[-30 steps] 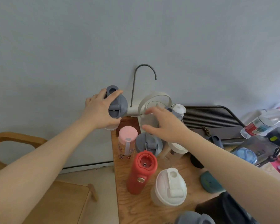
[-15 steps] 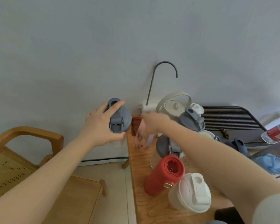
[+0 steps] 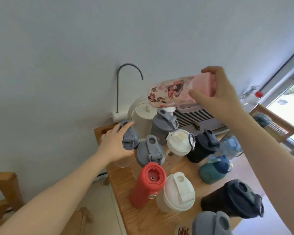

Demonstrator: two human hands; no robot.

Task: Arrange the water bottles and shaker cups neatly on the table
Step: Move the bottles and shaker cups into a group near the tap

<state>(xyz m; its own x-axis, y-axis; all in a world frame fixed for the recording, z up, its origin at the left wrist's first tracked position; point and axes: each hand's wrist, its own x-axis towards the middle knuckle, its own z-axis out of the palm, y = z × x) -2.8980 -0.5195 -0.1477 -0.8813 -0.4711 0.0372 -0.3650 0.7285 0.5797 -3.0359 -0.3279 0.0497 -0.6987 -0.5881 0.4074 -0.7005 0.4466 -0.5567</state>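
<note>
Bottles and shakers are crowded upright at the near end of the wooden table (image 3: 153,223). A pink-capped bottle (image 3: 173,92) is held in the air above the pale kettle (image 3: 143,114), lying almost on its side, gripped at the cap by the right hand (image 3: 222,97), presumably to carry it clear of the cluster. A grey-lidded shaker cup (image 3: 130,139) at the table's far left corner is clasped around its lid by the left hand (image 3: 114,146) (probably for steadiness while being set in line).

Head view – close, angled down over table (image 3: 182,168).
</note>
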